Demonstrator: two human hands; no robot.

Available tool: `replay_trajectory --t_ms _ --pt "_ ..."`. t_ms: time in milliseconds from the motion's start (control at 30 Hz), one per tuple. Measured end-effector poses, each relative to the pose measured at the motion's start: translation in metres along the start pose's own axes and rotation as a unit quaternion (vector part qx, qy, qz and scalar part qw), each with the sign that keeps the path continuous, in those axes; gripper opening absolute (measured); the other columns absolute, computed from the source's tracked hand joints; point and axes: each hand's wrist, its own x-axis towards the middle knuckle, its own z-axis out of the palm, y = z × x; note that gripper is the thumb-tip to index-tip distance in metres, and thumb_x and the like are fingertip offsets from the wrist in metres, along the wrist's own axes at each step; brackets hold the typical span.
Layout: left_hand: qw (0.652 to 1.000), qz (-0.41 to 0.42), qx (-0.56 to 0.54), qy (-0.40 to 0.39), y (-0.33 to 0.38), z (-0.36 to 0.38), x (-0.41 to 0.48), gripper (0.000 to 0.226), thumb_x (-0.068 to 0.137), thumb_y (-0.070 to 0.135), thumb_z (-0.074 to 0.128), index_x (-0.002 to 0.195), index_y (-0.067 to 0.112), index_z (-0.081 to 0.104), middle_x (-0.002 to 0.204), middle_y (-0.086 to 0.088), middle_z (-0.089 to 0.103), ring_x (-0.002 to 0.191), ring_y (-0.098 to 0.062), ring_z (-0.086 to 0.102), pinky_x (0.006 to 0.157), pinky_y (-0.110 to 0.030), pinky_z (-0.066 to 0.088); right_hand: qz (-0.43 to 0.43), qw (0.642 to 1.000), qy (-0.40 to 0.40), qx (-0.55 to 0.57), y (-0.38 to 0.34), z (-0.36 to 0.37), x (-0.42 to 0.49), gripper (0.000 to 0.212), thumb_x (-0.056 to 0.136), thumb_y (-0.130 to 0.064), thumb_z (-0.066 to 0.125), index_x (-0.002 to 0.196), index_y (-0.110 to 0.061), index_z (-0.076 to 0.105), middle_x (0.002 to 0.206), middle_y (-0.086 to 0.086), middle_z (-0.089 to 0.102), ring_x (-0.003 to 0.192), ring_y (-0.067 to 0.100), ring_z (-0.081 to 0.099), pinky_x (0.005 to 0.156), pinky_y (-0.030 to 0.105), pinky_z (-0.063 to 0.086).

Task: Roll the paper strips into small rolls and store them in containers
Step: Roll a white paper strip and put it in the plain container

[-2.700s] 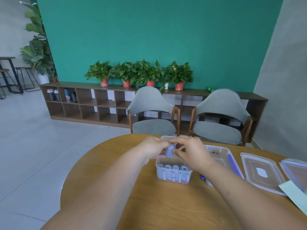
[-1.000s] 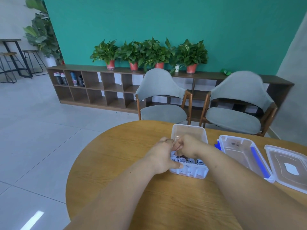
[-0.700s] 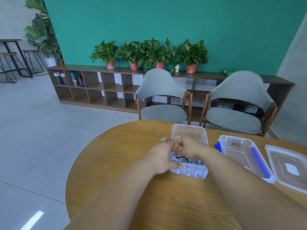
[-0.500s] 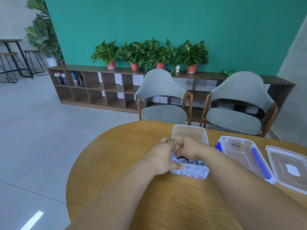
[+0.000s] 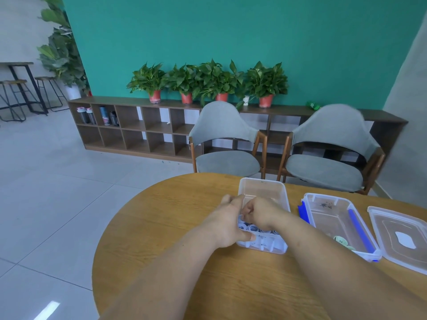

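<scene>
Watching the head feed: the bottom of the frame is mostly two forearms (image 5: 173, 262) over the wooden table (image 5: 150, 218), so a lot of what I care about is covered. What changed: a couple of seconds back both hands were up above the box pinching a blue roll between them. Now they've dropped into the near end of the box (image 5: 262, 181), mid-frame, right where the rolls (image 5: 253, 228) stand packed in a row. So I reckon that roll is getting tucked in with the others, and the far half of the box looks bare, so there's room for more. Grip: the left hand (image 5: 227, 224) has its thumb flat on the outside of the near wall and its fingers curled over the rim. The right hand (image 5: 262, 211) is curled knuckles-up right against it. Fingertips are buried on both, so I can't tell if either one is pinching the roll, holding the box, or has already let go. Can't pick the new roll out from the rest either. To the right a second box (image 5: 307, 198) with blue clips sits open with something small and greenish inside, and a lid (image 5: 402, 241) runs off the right edge. No loose strips that I can see. Farther back are two grey chairs (image 5: 225, 139), then a shelf (image 5: 129, 132) with potted plants (image 5: 208, 79).
</scene>
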Motion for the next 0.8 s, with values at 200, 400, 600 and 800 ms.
replay_trajectory --t_ms 200,400,600,800 --pt "1.000 -0.006 0.000 -0.008 0.001 -0.004 -0.005 0.099 0.081 0.039 0.088 0.159 0.033 0.027 0.149 0.012 0.028 0.134 -0.018 0.048 0.110 -0.037 0.047 0.005 1.000 0.003 -0.030 -0.003 0.002 -0.001 0.018 0.099 -0.024 0.065 0.108 -0.015 0.077 0.110 0.008 0.075 0.100 0.026 0.071 0.085 0.038 0.059" --pt "1.000 -0.016 0.016 -0.001 -0.001 -0.010 -0.010 0.096 0.079 0.042 0.089 0.154 0.035 0.030 0.143 0.012 0.031 0.129 -0.019 0.052 0.108 -0.040 0.050 0.012 0.996 -0.007 -0.085 -0.010 -0.003 -0.005 0.022 0.099 -0.011 0.061 0.113 -0.020 0.074 0.103 0.004 0.073 0.091 0.025 0.069 0.076 0.035 0.056" --pt "0.999 -0.010 0.037 0.014 0.003 -0.017 -0.017 0.109 0.077 0.047 0.089 0.163 0.033 0.022 0.153 0.010 0.026 0.144 -0.019 0.037 0.117 -0.039 0.042 0.027 0.997 0.032 -0.069 -0.012 -0.016 -0.023 0.020 0.104 -0.021 0.052 0.109 -0.022 0.071 0.095 0.004 0.070 0.088 0.025 0.066 0.075 0.031 0.052" --pt "0.996 0.008 0.084 0.032 0.032 -0.021 -0.029 0.104 0.082 0.050 0.083 0.164 0.029 0.022 0.151 0.007 0.028 0.144 -0.018 0.025 0.118 -0.042 0.039 0.026 0.992 0.071 -0.101 -0.022 -0.049 -0.072 0.031 0.101 -0.026 0.048 0.117 -0.029 0.074 0.117 -0.001 0.073 0.106 0.025 0.069 0.093 0.038 0.058"
